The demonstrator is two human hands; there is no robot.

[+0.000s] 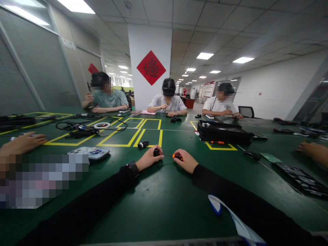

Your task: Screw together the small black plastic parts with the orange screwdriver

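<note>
My right hand [186, 160] is closed around the orange-and-black handle of a screwdriver [167, 155]. Its thin metal shaft points left, toward my other hand. A small black round part [156, 152] sits in the closed fingers of my left hand [150, 159], and the shaft's tip reaches these fingers; whether it touches the part I cannot tell. Just beyond my left hand, a black cylinder [142, 144] with a pale end lies on the green table [164, 205].
A black tray-like case [224, 131] stands ahead right, an orange-tipped tool [217, 142] before it. Another screwdriver [251, 155] and a green circuit board [271, 157] lie farther right. Cables [82, 128] and a phone-like object [89, 152] are left. Several people sit around; neighbours' hands show at both sides.
</note>
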